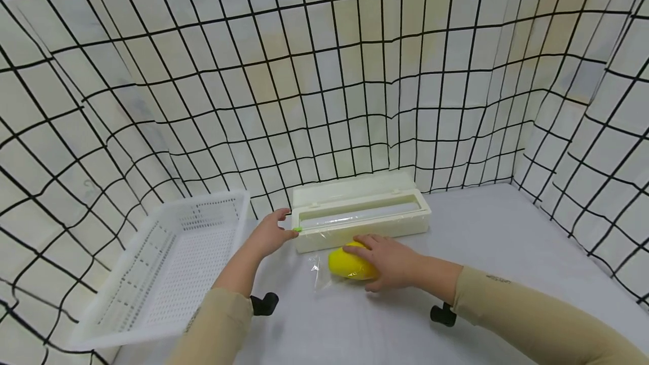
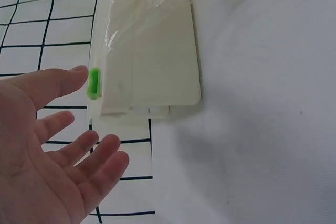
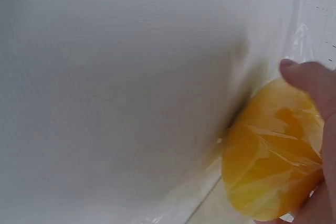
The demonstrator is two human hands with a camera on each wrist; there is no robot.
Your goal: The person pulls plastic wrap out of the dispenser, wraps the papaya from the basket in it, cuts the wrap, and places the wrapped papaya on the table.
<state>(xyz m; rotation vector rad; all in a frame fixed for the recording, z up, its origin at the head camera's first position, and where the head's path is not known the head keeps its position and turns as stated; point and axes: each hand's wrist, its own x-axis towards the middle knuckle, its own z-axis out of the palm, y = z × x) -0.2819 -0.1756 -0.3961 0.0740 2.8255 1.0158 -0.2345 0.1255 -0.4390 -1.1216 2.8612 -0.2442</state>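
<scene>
My right hand [image 1: 392, 263] grips a smooth, rounded yellow object [image 1: 347, 265] from its right side, fingers over the top and thumb nearer me. Clear cling film [image 3: 273, 129] lies creased over that object in the right wrist view, and a loose flap spreads to its left in the head view. Just behind stands a cream cling film dispenser [image 1: 360, 235], lid raised, with a roll [image 1: 360, 214] inside. My left hand [image 2: 47, 135] is at the dispenser's left end with fingers apart and holding nothing. Its thumb tip is right by the green slider [image 2: 94, 83].
A white perforated plastic basket [image 1: 137, 331] stands at the left. Black wire mesh [image 1: 314, 94] backed with white sheeting rises behind and along both sides of the white-covered table [image 1: 507, 230]. Black camera mounts [image 1: 265, 304] sit at both wrists.
</scene>
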